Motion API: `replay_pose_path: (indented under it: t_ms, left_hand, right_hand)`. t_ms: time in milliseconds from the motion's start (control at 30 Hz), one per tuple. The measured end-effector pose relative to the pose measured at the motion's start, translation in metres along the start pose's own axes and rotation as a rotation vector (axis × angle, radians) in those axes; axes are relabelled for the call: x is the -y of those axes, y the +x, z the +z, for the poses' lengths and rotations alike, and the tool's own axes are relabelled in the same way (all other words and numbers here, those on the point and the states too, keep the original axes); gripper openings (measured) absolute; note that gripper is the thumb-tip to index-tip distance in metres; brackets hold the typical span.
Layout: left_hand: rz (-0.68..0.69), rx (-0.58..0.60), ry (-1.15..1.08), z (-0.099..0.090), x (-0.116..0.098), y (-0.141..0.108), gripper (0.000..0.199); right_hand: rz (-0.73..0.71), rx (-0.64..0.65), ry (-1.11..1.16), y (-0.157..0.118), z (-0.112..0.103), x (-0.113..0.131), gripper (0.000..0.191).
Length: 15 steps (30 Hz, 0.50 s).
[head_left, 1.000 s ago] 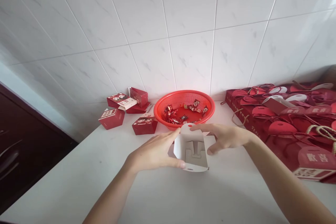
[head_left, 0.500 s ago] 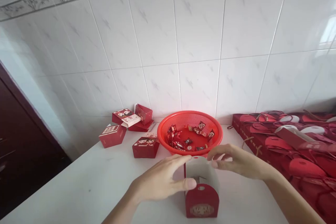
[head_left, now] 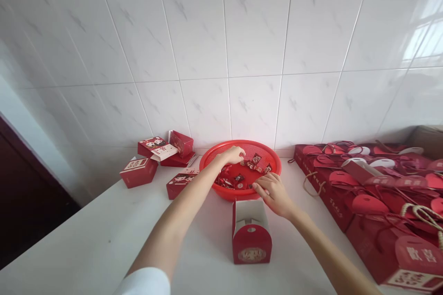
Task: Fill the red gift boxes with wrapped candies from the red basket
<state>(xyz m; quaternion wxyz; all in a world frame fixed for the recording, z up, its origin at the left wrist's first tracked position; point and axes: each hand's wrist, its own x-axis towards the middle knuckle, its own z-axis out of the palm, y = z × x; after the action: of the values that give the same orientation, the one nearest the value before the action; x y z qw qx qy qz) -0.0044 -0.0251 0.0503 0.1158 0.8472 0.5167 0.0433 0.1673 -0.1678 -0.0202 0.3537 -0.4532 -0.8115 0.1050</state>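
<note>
A red plastic basket (head_left: 275,154) holds several small wrapped candies (head_left: 256,159) in red and dark wrappers. My left hand (head_left: 232,155) reaches over its left side, fingers bent down and drawn together above the candies. At the near right rim is my right hand (head_left: 275,193), thumb and fingers pinched close to the candies. What either hand has between its fingertips is too small to tell. In front of the basket stands an open-topped red gift box (head_left: 252,244) with a pale inside and a rounded end panel with a hole; neither hand touches it.
Several red boxes, including one printed box (head_left: 139,173), lie at the left of the white table (head_left: 86,239). On the right, a large red carton (head_left: 321,189) is packed with red gift boxes and cords. A tiled wall (head_left: 252,55) rises behind.
Both hands have left the gift box. My left hand has moved forward into the basket, and my right hand has shifted to the basket's near right rim. The view has tilted down slightly.
</note>
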Motion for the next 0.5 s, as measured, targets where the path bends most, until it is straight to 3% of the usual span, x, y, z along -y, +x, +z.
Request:
replay_pose_path:
  t_ms: [100, 233, 367, 500]
  left_hand:
    - [-0.085, 0.090, 0.051, 0.011, -0.003, 0.032, 0.032]
    - [-0.137, 0.158, 0.087, 0.029, -0.008, 0.056, 0.036]
    - [-0.182, 0.220, 0.105, 0.043, -0.003, 0.065, 0.036]
    - [-0.234, 0.257, 0.109, 0.045, 0.005, 0.064, 0.034]
  right_hand:
    - [-0.008, -0.007, -0.017, -0.003, 0.002, 0.000, 0.052]
    - [-0.021, -0.024, -0.038, -0.004, 0.005, -0.004, 0.052]
    - [-0.039, -0.055, -0.061, -0.003, 0.010, -0.009, 0.049]
    - [-0.054, -0.055, -0.084, -0.002, 0.011, -0.012, 0.046]
